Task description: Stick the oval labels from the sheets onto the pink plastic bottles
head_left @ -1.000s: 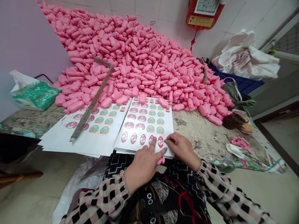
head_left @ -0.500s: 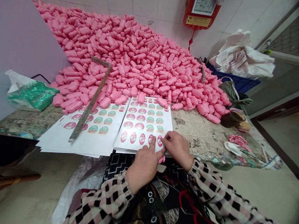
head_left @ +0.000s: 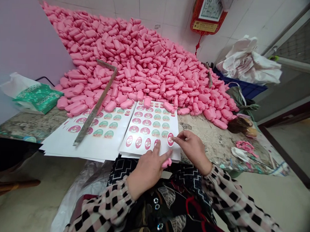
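In the head view, a sheet of stickers lies at the table's front edge, printed with rows of pink and green labels. My right hand pinches an oval pink sticker between thumb and forefinger, lifted at the sheet's right side. My left hand rests on the sheet's lower edge, index and middle fingers stretched out on the paper. Its other fingers curl around a small pink bottle, of which only the knobbed end shows; the rest is hidden under the hand.
A big heap of pink bottles covers the table's back. An angled metal bar lies over more sticker sheets at left. A green tissue pack sits far left, a blue crate at right. Pink scraps lie on the right.
My right hand has peeled the oval sticker off the bottom row and moved right and slightly up with it. My left hand stays on the sheet, with fingers spread a little wider.
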Demonstrator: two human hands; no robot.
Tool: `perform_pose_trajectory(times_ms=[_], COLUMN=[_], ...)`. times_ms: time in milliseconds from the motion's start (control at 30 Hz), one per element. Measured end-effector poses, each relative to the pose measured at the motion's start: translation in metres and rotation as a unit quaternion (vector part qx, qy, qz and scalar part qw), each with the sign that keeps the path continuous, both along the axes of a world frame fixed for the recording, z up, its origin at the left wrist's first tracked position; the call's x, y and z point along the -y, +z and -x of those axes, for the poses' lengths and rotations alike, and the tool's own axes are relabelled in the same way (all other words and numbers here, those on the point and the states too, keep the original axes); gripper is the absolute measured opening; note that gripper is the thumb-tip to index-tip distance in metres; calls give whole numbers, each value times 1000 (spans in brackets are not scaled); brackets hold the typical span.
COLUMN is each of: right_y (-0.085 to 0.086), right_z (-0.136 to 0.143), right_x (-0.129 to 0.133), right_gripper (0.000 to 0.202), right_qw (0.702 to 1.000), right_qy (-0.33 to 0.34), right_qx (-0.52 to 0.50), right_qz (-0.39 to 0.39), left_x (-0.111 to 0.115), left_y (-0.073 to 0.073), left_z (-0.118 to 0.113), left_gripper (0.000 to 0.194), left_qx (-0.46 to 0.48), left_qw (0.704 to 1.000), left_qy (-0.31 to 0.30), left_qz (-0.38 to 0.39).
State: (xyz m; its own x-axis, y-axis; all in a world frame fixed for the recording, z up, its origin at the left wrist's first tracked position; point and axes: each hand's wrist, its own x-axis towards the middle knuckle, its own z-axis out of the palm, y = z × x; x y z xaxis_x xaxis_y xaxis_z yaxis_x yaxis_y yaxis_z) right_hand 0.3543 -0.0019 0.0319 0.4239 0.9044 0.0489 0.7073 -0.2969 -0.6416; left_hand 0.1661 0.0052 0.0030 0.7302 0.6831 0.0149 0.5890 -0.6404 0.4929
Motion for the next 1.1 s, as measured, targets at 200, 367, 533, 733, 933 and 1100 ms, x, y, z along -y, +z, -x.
perform_pose_trajectory(times_ms=[200, 367, 533, 733, 933, 1100], right_y=[-3, 6, 1, -4, -11, -16], right_z=[7, 36, 44, 46, 47, 47], right_x=[12, 23, 27, 29, 29, 28], right_gripper=[32, 26, 27, 25, 26, 28], right_qw=[929, 936, 941, 927, 922, 928], right_qy=[18, 67, 79, 85, 90, 90], right_qx=[-349, -331, -324, -364, -376, -361], right_qz=[-124, -103, -63, -35, -10, -4], left_x=[-7, -9, -8, -8, -9, -9], left_y=[19, 18, 13, 13, 10, 9], left_z=[5, -8, -11, -10, -11, -11], left_gripper=[48, 55, 57, 54, 53, 52], left_qx=[353, 459, 465, 468, 472, 477], left_qw=[814, 555, 548, 544, 553, 557], left_qy=[149, 211, 203, 195, 196, 189], left_qz=[436, 661, 665, 668, 658, 653])
